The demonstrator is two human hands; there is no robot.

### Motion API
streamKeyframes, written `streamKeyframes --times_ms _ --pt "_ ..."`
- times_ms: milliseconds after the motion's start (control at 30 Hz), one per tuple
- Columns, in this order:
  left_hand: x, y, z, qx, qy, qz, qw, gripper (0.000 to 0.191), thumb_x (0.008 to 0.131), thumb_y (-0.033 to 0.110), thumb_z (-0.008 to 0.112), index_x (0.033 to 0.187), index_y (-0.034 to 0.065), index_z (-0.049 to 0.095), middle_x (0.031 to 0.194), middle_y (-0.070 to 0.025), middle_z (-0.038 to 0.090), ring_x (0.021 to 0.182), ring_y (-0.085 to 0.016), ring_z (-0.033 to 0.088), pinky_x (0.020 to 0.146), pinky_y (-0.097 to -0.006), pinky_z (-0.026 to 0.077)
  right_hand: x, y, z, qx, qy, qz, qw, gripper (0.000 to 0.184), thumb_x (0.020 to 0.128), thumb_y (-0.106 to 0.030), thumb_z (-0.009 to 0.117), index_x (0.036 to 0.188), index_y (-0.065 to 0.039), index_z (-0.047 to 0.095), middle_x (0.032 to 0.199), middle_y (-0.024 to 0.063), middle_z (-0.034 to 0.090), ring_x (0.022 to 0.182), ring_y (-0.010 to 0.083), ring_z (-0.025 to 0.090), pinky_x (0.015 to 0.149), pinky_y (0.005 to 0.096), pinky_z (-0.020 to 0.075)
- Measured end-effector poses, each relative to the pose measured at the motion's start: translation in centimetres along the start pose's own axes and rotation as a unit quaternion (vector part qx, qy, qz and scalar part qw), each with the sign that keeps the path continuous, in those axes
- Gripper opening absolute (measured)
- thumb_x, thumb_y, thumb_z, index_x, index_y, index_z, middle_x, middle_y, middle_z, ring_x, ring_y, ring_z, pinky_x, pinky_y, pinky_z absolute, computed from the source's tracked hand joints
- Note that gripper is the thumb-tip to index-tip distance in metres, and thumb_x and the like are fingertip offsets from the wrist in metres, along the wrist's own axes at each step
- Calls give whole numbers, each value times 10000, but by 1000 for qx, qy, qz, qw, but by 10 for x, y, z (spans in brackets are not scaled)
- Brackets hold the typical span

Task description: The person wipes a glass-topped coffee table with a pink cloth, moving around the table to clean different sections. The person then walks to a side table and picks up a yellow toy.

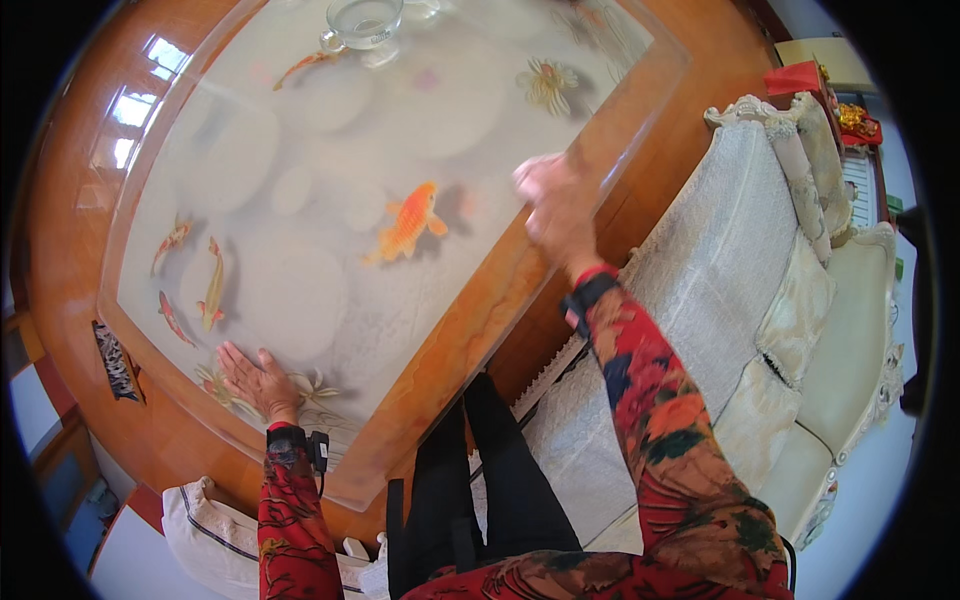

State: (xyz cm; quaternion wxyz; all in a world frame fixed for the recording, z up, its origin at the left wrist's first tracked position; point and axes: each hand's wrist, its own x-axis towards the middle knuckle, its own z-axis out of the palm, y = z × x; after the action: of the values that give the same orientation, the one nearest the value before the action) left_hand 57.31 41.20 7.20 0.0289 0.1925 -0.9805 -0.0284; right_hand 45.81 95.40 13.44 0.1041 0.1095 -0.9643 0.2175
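Observation:
My left hand (259,382) rests with its fingers spread, palm down, on a large tabletop (420,300) printed with koi, flowers and pale round stones. A clear, thick sheet edge shows around the print. Curled and slightly blurred, my right hand (559,206) is at the right edge of the tabletop. Whether it holds anything beneath the fingers cannot be told. Between the hands lies the printed orange goldfish (409,221). At the top, a clear glass cup (364,22) with a small handle stands on the surface.
A pale sofa (720,202) with a textured cover and cushions (799,300) stands along the right. At lower left is a white-covered seat (210,525). A dark patterned object (118,361) is beside the tabletop. A red box (795,81) sits at upper right.

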Motion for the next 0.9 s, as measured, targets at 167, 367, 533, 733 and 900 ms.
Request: streamKeyframes --times_ms 167,367,533,733,900 --pt "0 -3 0 0 -5 5 1000 710 1043 433 405 1645 97 234 1717 -109 219 1588 -277 174 1255 -557 94 -19 20 30 -53 163 128 977 463 858 -84 573 1320 -60 596 1331 173 589 1294 395 504 1130 501 375" --pt "4 -8 9 -3 15 16 1000 707 1049 446 400 1643 95 241 1719 -113 213 1588 -273 175 1250 -566 99 -139 -176 65 101 -7 130 986 471 838 -100 584 1309 -94 586 1334 147 572 1269 391 506 1035 502 376" --pt "5 -13 9 -1 10 20 1000 707 1052 454 394 1640 88 248 1715 -117 227 1586 -272 179 1247 -553 114 -184 -256 79 145 -65 -104 982 412 928 -168 557 1340 -187 561 1373 93 550 1320 317 509 1093 470 411" --pt "7 -13 9 -9 6 18 1000 713 1057 462 377 1640 75 242 1709 -137 238 1583 -285 188 1250 -535 107 -137 -101 44 126 14 -26 992 440 748 -55 649 1167 -188 621 1184 51 608 1096 328 580 936 457 477" --pt "8 -15 9 4 11 39 999 711 1058 461 367 1637 66 248 1712 -139 225 1583 -289 183 1250 -535 103 -39 27 -9 102 13 -67 992 403 701 40 592 1067 -111 673 1137 77 651 1029 342 591 890 452 492"
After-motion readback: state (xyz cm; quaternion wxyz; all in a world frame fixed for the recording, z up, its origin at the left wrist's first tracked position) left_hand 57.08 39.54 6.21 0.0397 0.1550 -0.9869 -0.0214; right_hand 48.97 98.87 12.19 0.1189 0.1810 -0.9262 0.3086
